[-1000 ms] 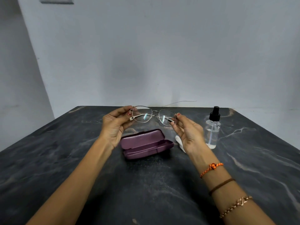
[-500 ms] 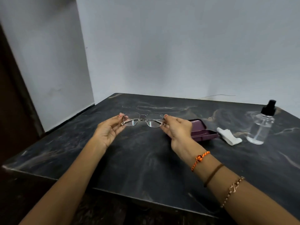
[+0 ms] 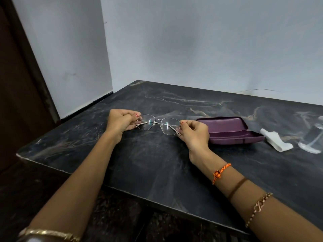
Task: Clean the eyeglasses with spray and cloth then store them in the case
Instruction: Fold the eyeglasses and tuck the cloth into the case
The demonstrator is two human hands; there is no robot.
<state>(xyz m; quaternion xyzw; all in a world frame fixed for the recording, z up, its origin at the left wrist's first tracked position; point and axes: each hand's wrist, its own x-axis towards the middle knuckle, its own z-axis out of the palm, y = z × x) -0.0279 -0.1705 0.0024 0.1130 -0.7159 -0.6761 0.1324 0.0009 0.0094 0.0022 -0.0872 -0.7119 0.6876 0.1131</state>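
Over the dark table point(image 3: 157, 172), left hand point(image 3: 120, 122) and right hand point(image 3: 194, 133) pinch the eyeglasses point(image 3: 158, 124) by the frame ends; fingers best off lenses, probably folding next.

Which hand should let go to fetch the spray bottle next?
Right. The spray bottle stands right of the case, on the right hand's side; the left hand can keep pinching the eyeglasses.

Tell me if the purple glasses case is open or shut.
Open: the purple hard-shell glasses case lies on the dark marble table, lid raised, interior showing and empty.
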